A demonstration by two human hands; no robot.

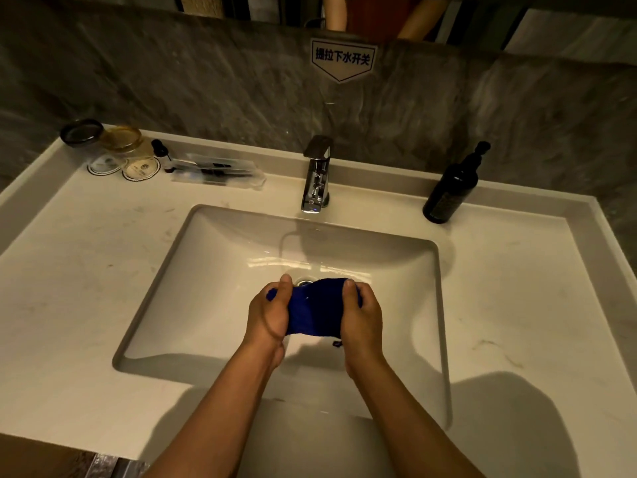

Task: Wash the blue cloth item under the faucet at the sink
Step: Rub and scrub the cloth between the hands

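Note:
A dark blue cloth item (314, 308) is bunched between both hands over the middle of the white sink basin (206, 270). My left hand (269, 315) grips its left end, thumb on top. My right hand (360, 320) grips the right end the same way. A short thread hangs from the cloth's lower edge. The chrome faucet (317, 175) stands at the back rim, well beyond the cloth; I see no water running from it. The drain (304, 281) shows just behind the cloth.
A dark pump bottle (450, 188) stands right of the faucet. At the back left of the counter (86, 288) are two lidded jars (119, 146), a small dropper bottle (162, 153) and a clear tray of toiletries (220, 170). A stone backsplash rises behind.

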